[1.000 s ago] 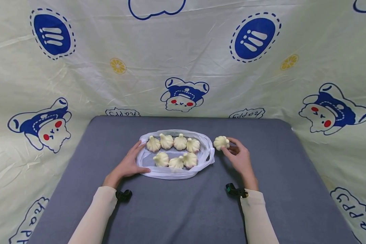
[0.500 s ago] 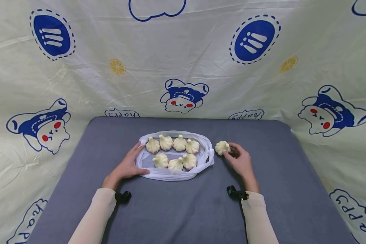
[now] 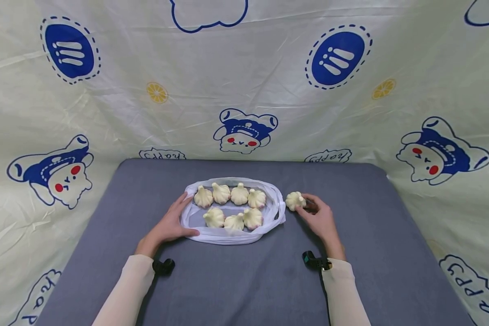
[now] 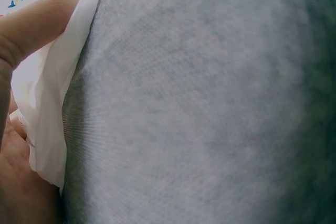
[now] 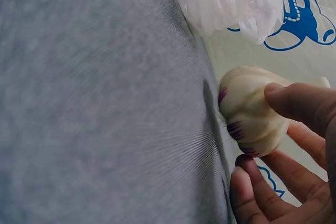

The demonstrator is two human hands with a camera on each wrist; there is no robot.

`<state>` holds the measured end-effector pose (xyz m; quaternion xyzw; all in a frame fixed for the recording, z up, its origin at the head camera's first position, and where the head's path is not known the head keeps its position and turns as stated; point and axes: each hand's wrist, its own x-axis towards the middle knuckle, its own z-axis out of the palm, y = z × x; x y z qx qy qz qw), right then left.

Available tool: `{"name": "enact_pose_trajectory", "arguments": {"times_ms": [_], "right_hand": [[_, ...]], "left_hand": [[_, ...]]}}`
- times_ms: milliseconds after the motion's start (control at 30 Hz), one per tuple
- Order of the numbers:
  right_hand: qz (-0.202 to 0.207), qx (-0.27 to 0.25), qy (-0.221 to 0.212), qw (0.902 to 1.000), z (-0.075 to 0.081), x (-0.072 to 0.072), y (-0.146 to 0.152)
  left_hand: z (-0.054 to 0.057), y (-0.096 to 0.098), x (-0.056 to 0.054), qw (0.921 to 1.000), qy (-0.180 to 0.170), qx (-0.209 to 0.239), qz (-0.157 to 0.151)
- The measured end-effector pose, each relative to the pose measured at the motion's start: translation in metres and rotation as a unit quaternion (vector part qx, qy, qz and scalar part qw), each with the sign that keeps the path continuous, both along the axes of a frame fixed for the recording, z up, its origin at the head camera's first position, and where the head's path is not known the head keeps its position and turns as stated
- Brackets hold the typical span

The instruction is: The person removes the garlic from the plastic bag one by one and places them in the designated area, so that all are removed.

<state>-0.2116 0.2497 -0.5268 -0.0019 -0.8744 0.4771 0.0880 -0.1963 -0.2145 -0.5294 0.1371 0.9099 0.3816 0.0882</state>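
Observation:
A white plastic bag [image 3: 228, 238] lies on the table with its mouth spread wide. Inside it sit two rows of pale garlic bulbs [image 3: 239, 194], several in all. My left hand [image 3: 170, 222] holds the bag's left end, thumb along the near edge and fingers at the far side. In the left wrist view the thumb [image 4: 39, 24] lies against the white plastic [image 4: 58, 77]. Just right of the bag, my right hand [image 3: 319, 222] pinches another garlic bulb [image 3: 295, 200] between thumb and fingers. Purple streaks mark this bulb [image 5: 252, 114] in the right wrist view, where it sits close to the tabletop.
A grey cloth covers the table [image 3: 244, 290], which has rounded far corners. Behind and at both sides hangs a pale printed curtain [image 3: 187, 68]. Each wrist wears a black strap with a small camera, the left camera [image 3: 168, 266] and the right camera [image 3: 308, 258].
My right hand has come slightly nearer to me with the garlic bulb still pinched. The left hand stays at the bag's end. The head view has tilted up slightly.

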Motion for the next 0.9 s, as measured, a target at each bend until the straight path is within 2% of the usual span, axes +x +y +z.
{"name": "enact_pose_trajectory", "arguments": {"times_ms": [100,333,900], "right_hand": [[0.002,-0.014,0.008,0.9999,0.0007,-0.0012,-0.0007],[0.008,0.011,-0.004,0.9999,-0.0022,-0.002,-0.0001],[0.009,0.0,-0.01,0.9999,-0.0046,-0.0061,-0.001]], "left_hand": [[-0.0013,-0.0004,-0.0006,1.0,0.002,-0.002,0.001],[-0.0012,-0.0006,-0.0004,1.0,-0.008,-0.003,0.002],[-0.001,0.0002,0.0013,1.0,-0.001,-0.002,0.002]]}}
